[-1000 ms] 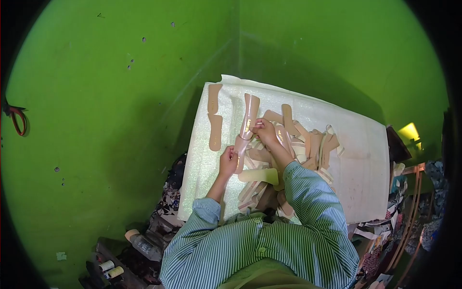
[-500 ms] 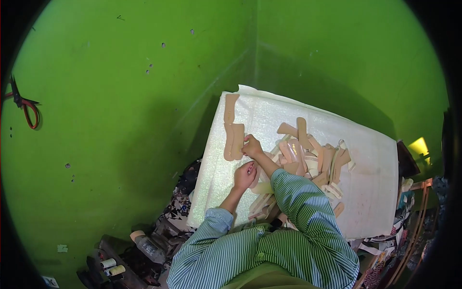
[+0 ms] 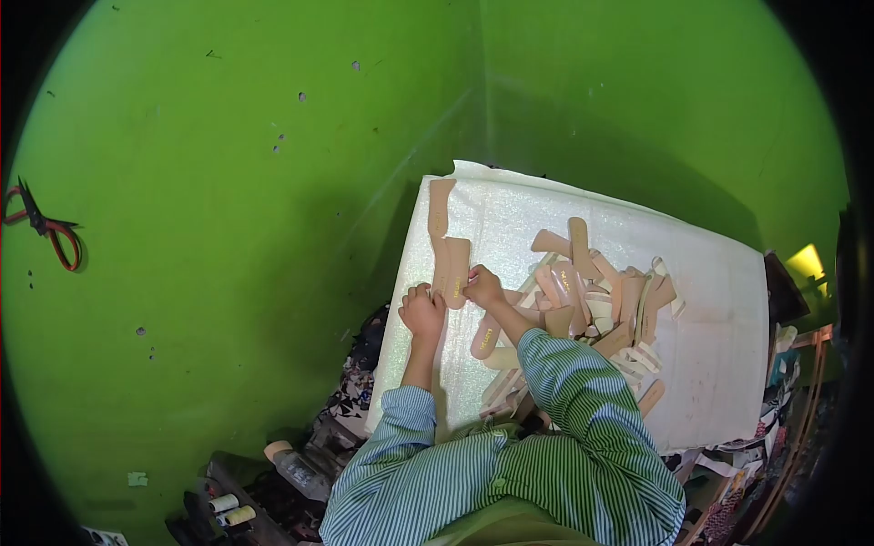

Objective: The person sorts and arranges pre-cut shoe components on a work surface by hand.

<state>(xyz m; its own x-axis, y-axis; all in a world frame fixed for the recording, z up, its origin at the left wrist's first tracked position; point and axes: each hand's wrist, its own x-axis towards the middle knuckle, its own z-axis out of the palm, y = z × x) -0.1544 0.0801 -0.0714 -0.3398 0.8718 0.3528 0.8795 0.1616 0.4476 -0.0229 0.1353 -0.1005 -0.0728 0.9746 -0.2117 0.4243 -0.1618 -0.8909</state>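
Tan shoe insoles with gold lettering lie on a white-covered table. Two of them, a front insole (image 3: 457, 264) and one partly beneath it, overlap side by side near the table's left edge. Just beyond them is another single insole (image 3: 442, 205). My left hand (image 3: 422, 311) rests beside the lower left of the pair, fingers apart and the thumb near the insole edge. On the right side, my right hand (image 3: 483, 286) has its fingers closed at the edge of the front insole. Below my right wrist a loose insole (image 3: 485, 338) shows its lettering.
A heap of mixed insoles (image 3: 610, 296) spreads over the middle of the white sheet (image 3: 710, 346). Green walls meet behind the table. Scissors-like cutters (image 3: 41, 223) hang at left. Thread spools (image 3: 237, 516) and a plastic bottle (image 3: 299, 470) stand low on the left.
My left hand has moved left and up to the lower left of the paired insoles, its fingers spreading. My right hand stays at their right edge, slightly lower.
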